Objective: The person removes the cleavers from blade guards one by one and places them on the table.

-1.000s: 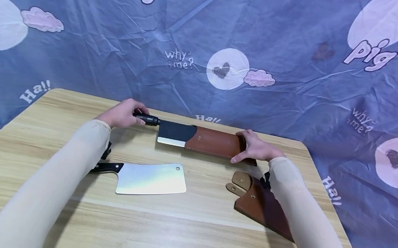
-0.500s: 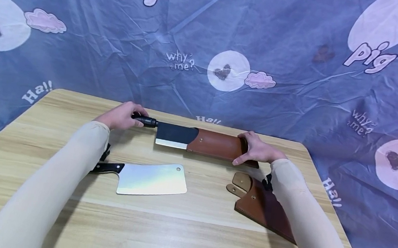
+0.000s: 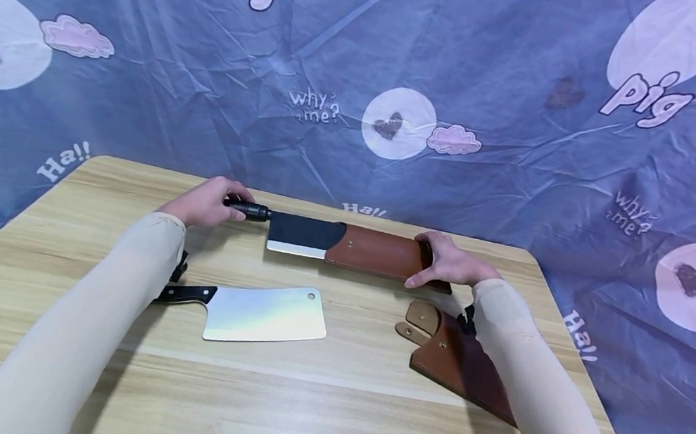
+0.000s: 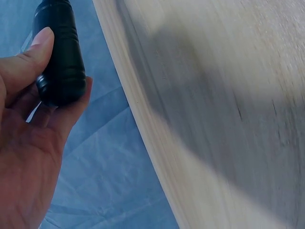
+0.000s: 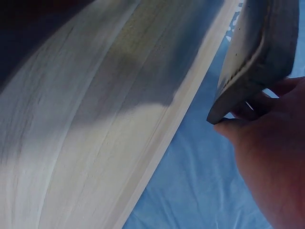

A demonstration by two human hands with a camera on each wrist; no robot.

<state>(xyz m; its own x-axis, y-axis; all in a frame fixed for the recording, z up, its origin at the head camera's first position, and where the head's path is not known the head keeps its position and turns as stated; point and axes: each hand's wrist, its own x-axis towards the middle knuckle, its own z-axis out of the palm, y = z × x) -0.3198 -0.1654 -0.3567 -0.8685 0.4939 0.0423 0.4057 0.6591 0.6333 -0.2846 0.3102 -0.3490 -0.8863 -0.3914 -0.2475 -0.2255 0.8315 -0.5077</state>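
My left hand (image 3: pixel 212 201) grips the black ridged handle (image 4: pixel 61 52) of a cleaver with a dark blade and bright edge (image 3: pixel 298 234). The outer part of that blade sits inside a brown leather sheath (image 3: pixel 376 250); about a hand's width of blade shows by the handle. At the sheath's far right end, my right hand (image 3: pixel 448 259) holds it between thumb and fingers. In the right wrist view, the stitched sheath edge (image 5: pixel 259 52) rests in the fingers. Both cleaver and sheath are held over the back of the table.
A second cleaver, with a shiny steel blade (image 3: pixel 267 315), lies on the wooden table (image 3: pixel 277 407) under the left forearm. Another brown sheath (image 3: pixel 460 363) with a tan strap lies at the right, partly covered by the right sleeve. A blue printed cloth (image 3: pixel 365 56) hangs behind.
My left hand has drawn slightly left with the handle, and a little more of the dark blade shows outside the sheath. The right hand and sheath have barely moved.
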